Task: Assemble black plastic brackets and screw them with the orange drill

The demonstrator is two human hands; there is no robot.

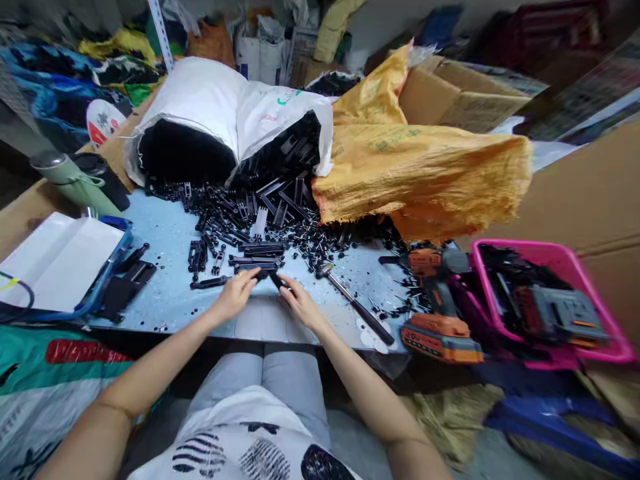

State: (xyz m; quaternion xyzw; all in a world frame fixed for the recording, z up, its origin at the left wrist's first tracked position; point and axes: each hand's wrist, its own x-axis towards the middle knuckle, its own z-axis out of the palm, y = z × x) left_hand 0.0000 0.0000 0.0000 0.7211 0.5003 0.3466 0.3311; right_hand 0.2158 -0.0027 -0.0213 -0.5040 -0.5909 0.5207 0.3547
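Note:
My left hand (236,293) is closed on a small black plastic part (262,274) at the front of the blue worktop. Close beside it, my right hand (300,301) pinches another short black plastic piece (277,281), which points up and to the left. The two pieces nearly meet; whether they touch I cannot tell. Just beyond my hands lie long black bars (257,262) in a neat stack. A hammer (356,303) rests to the right of my right hand, its head toward the pile of black-headed screws (320,237).
White sacks (200,100) spill black parts across the back. An orange sack (400,167) lies beside them. On the right are a cordless drill (440,300) and a pink basket (570,257). A blue tray (107,273) with white paper and a green bottle (75,180) stand left.

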